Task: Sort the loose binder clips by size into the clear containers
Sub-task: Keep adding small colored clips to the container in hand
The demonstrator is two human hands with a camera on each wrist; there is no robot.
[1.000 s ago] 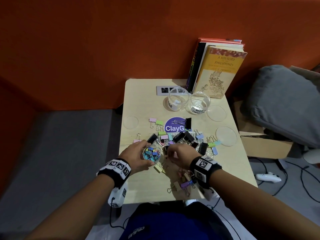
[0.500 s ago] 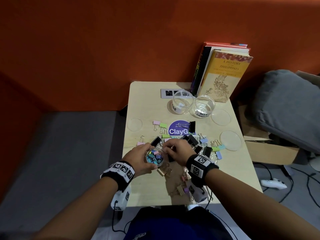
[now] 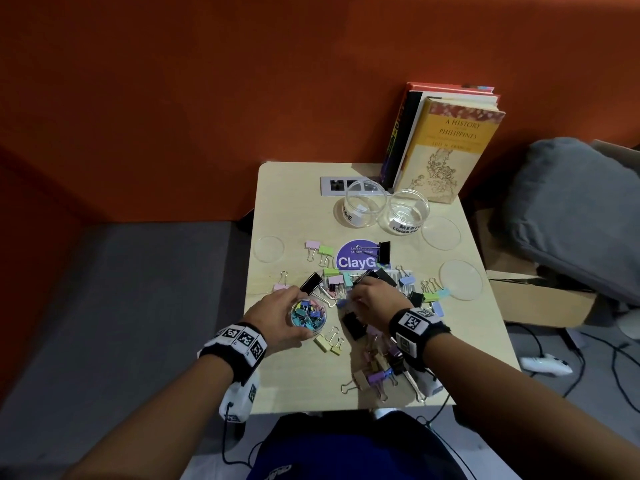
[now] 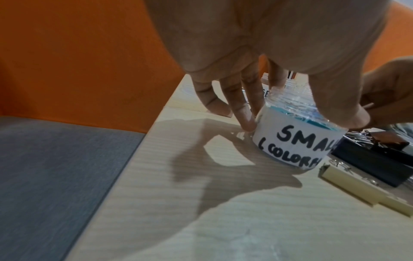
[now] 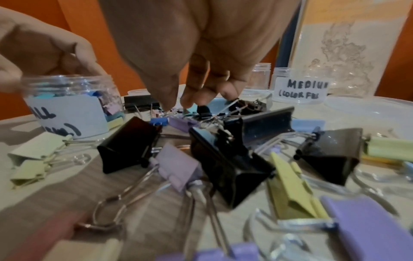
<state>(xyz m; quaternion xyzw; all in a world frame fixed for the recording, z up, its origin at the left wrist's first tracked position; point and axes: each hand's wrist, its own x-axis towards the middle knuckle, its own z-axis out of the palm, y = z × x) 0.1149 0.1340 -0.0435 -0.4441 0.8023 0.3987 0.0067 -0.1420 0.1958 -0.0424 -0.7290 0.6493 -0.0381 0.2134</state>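
My left hand (image 3: 282, 313) grips a small clear jar (image 3: 309, 315) labelled SMALL (COLORFUL) (image 4: 297, 141), upright on the table and filled with small coloured clips. Just right of it, my right hand (image 3: 349, 300) reaches down into the loose pile. Its thumb and forefinger (image 5: 176, 106) pinch the wire handles of a small blue clip (image 5: 158, 121). Large black clips (image 5: 129, 146) and pastel medium clips (image 3: 377, 370) lie scattered around both hands. Two empty clear jars stand at the back: one marked large (image 3: 363, 206), one marked MEDIUM (image 5: 301, 91).
Three clear lids lie flat on the table: at the left (image 3: 268, 248), right of the jars (image 3: 440, 233) and near the right edge (image 3: 460, 280). Books (image 3: 446, 147) lean on the orange wall. A purple sticker (image 3: 355, 259) lies mid-table. A cardboard box (image 3: 540, 299) sits beside the table.
My right hand has shifted slightly forward and right from the jar's rim into the pile. The left hand has kept its hold on the small jar.
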